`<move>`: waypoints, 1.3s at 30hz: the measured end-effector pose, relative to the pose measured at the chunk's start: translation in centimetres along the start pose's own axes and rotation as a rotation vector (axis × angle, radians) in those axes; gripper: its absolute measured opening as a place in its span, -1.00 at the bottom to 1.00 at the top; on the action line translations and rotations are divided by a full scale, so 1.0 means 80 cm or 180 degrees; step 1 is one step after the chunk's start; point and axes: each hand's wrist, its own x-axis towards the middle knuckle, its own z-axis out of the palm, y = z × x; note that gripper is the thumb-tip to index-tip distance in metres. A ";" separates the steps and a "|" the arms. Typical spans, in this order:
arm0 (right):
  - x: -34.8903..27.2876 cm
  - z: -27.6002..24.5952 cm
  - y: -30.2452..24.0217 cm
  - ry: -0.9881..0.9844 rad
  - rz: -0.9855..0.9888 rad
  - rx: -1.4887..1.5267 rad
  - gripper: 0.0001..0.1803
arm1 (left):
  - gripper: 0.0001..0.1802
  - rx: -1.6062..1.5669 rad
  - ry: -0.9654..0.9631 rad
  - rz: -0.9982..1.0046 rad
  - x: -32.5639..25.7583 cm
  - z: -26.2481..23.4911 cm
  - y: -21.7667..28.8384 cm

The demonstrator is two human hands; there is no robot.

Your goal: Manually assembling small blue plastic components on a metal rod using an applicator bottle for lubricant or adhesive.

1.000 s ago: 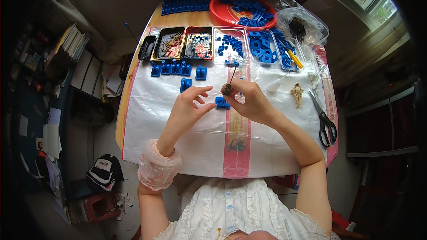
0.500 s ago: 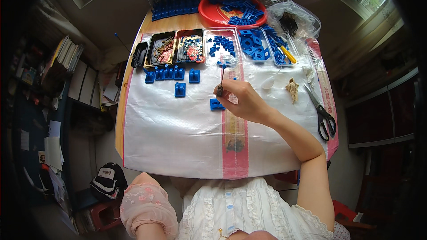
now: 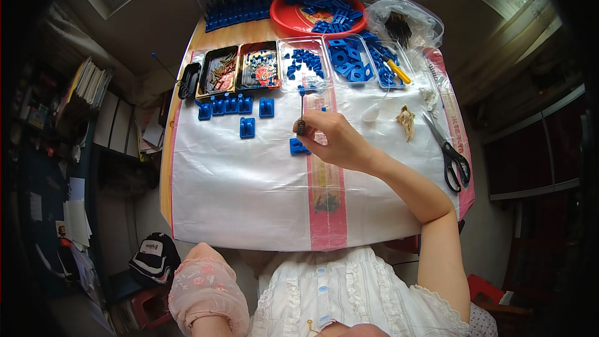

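My right hand [image 3: 334,140] reaches over the middle of the table, thumb and fingers pinched on a dark coil spring [image 3: 301,128]. A thin upright rod [image 3: 302,103] with a small blue tip rises from the spring. Just below the fingers lies a blue bracket [image 3: 298,146], partly covered by the hand; whether the spring touches it, I cannot tell. To the left sit several blue brackets [image 3: 231,105] in a row, plus one blue bracket [image 3: 247,128] nearer to me. My left arm shows as a pink sheer sleeve [image 3: 206,290] at the lower edge; no left hand can be made out.
Behind the hand stand trays of brass-coloured pins [image 3: 221,70], small metal parts [image 3: 259,73] and small blue pieces [image 3: 304,62]. A red basin [image 3: 281,17] holds more blue parts. Black-handled scissors [image 3: 450,155] and a yellow-handled tool [image 3: 399,72] lie right. White sheeting [image 3: 243,193] covers the table.
The whole view has shifted slightly, with the table's things a little further left. My right hand keeps the same pinch on the spring.
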 end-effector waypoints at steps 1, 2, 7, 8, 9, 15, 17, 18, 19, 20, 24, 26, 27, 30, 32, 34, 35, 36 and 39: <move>-0.002 -0.001 0.002 0.0018 -0.0004 -0.0025 -0.81 | -0.58 0.0125 0.0109 0.0166 -0.002 -0.004 0.010; -0.003 -0.003 0.002 0.0032 -0.0012 -0.0046 -0.81 | -0.58 0.0255 0.0224 0.0332 -0.003 -0.006 0.018; -0.001 -0.001 0.001 0.0002 0.0055 0.0037 -0.81 | -0.57 -0.0527 -0.0361 0.0038 -0.007 0.024 -0.054; -0.002 -0.002 0.001 0.0002 0.0057 0.0048 -0.81 | -0.57 -0.0414 -0.0407 -0.0114 -0.009 0.020 -0.050; -0.002 -0.002 0.001 0.0011 0.0062 0.0039 -0.81 | -0.58 -0.0299 -0.0453 -0.0264 -0.011 0.018 -0.048; -0.005 -0.004 0.000 0.0013 0.0065 -0.0030 -0.81 | -0.57 0.0315 -0.0666 -0.0377 -0.003 0.006 -0.018; -0.001 -0.003 0.001 -0.0019 0.0004 -0.0003 -0.81 | -0.57 -0.0666 0.0029 -0.0202 -0.001 0.050 -0.044; 0.000 -0.004 0.000 -0.0026 0.0041 -0.0018 -0.83 | -0.57 -0.1151 0.0340 -0.0113 -0.003 0.068 -0.057; -0.001 -0.004 0.000 -0.0024 0.0094 -0.0043 -0.84 | -0.57 -0.1143 0.0051 -0.0140 -0.007 0.063 -0.064; -0.002 -0.004 0.000 -0.0023 0.0133 -0.0050 -0.85 | -0.57 -0.1129 -0.0216 -0.0162 -0.007 0.052 -0.072; -0.001 -0.004 -0.001 -0.0007 0.0104 -0.0041 -0.84 | -0.57 -0.1370 -0.0511 -0.0311 0.000 0.033 -0.058; -0.001 -0.005 -0.004 -0.0009 0.0063 -0.0009 -0.82 | -0.58 -0.2332 -0.0486 -0.0538 0.002 0.037 -0.061; -0.001 -0.004 -0.003 -0.0004 0.0053 -0.0004 -0.82 | -0.58 -0.2813 -0.0472 -0.0647 0.002 0.041 -0.066; 0.000 -0.003 -0.002 -0.0009 0.0045 -0.0012 -0.82 | -0.59 -0.4222 -0.0460 -0.0996 0.001 0.046 -0.077; -0.001 -0.001 -0.003 -0.0004 0.0061 0.0011 -0.82 | -0.59 -0.1275 -0.0117 -0.0459 -0.010 0.012 -0.020; -0.004 -0.007 0.000 0.0032 0.0084 -0.0011 -0.82 | -0.58 -0.0198 -0.0085 -0.0285 -0.011 0.004 0.004; -0.004 -0.007 0.000 0.0023 0.0075 -0.0009 -0.82 | -0.58 -0.0522 -0.0182 -0.0380 -0.007 0.011 -0.008; -0.004 -0.007 -0.001 0.0023 0.0085 -0.0006 -0.82 | -0.58 -0.0849 -0.0279 -0.0474 -0.004 0.015 -0.015; -0.001 -0.003 -0.003 -0.0012 0.0057 -0.0018 -0.81 | -0.58 -0.4421 0.0575 -0.1352 -0.001 0.008 -0.008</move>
